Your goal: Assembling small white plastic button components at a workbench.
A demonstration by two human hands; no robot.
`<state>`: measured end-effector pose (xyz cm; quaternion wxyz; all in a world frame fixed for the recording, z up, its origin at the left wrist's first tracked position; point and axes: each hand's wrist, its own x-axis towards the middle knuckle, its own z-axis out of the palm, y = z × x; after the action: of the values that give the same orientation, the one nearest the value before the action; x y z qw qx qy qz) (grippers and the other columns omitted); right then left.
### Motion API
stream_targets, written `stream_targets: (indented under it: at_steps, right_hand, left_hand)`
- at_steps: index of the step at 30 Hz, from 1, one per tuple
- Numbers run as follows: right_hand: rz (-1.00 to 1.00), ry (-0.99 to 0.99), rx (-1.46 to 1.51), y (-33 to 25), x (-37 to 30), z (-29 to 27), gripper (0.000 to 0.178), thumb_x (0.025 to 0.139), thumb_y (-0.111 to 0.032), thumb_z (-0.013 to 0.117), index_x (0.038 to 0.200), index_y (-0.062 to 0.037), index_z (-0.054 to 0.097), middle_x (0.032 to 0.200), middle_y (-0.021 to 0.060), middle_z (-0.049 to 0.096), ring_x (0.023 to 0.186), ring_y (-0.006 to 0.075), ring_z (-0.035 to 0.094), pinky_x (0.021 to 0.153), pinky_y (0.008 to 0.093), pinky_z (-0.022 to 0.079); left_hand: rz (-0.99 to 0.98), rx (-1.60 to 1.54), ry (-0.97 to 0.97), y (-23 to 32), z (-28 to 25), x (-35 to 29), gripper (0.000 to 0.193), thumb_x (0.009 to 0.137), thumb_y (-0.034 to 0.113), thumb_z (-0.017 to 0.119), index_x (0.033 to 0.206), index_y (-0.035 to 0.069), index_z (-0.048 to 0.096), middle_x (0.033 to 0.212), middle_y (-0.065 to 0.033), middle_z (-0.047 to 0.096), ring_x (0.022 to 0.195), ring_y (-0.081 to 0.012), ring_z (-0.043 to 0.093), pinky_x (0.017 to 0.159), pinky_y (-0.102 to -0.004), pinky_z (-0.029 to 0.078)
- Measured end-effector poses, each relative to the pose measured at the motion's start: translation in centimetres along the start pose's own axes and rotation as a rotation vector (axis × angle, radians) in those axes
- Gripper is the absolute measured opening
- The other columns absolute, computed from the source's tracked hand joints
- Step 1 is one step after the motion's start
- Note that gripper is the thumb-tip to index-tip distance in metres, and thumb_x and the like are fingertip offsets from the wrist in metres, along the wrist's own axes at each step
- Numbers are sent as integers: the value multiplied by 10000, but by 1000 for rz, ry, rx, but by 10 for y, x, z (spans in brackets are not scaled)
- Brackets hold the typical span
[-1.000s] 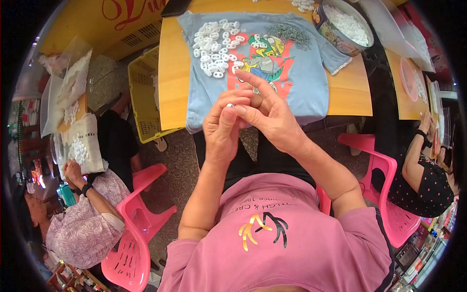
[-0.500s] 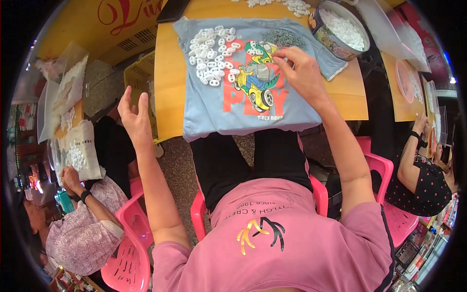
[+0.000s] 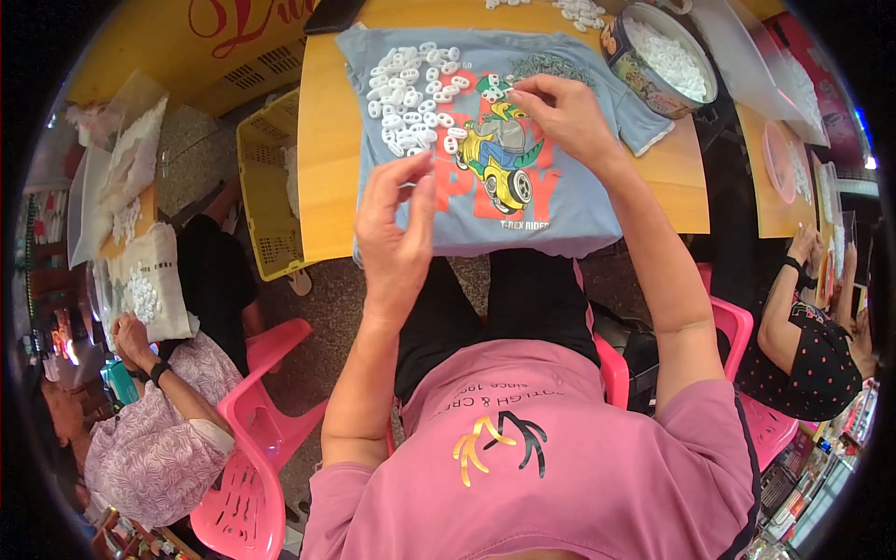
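A folded light-blue T-shirt (image 3: 583, 201) with a colourful print lies on the table in front of me. On its left part is a loose pile of small white oval plastic pieces with holes (image 3: 401, 98). My left hand (image 3: 397, 233) is just below that pile, fingers and thumb apart, holding nothing I can see. The fingertips of my right hand (image 3: 569, 117) are pinched together beside a few white pieces (image 3: 493, 89) near the top of the print; what they hold is too small to make out. Behind them lies a heap of small dark metal bits (image 3: 557, 67).
A round tin (image 3: 644, 84) full of white pieces stands at the table's (image 3: 667, 177) back right. A yellow crate (image 3: 271, 238) is at the left edge. Co-workers sit on both sides; one person's hand (image 3: 135, 341) is by a white pile at left.
My left hand has moved right, from beside the table to over the shirt's near left part. My right hand has shifted slightly left and toward the white pieces on the print.
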<state>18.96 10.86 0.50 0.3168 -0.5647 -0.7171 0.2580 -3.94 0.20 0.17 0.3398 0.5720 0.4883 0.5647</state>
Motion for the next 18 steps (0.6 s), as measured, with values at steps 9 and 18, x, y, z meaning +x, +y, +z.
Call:
stream_targets:
  at_steps: [9,18]
  right_hand:
    - [508,-373,1262,-39,-66,-8,171,934,-230,647,1018,-81,664,822,-28,631,636,33,521,568,193,439]
    - [554,-362,1472,-64,-102,7,167,947,-268,628,1003,-114,659,814,-63,583,650,46,486,570,205,410]
  left_hand:
    - [-3,-191,-120,12,39,3,173,901,5,616,1074,0,622,975,-77,619,860,-136,619,731,-268,500]
    - [43,-346,-117,16,45,-15,187,891,11,646,1073,25,603,1078,-76,573,919,-141,598,768,-263,497]
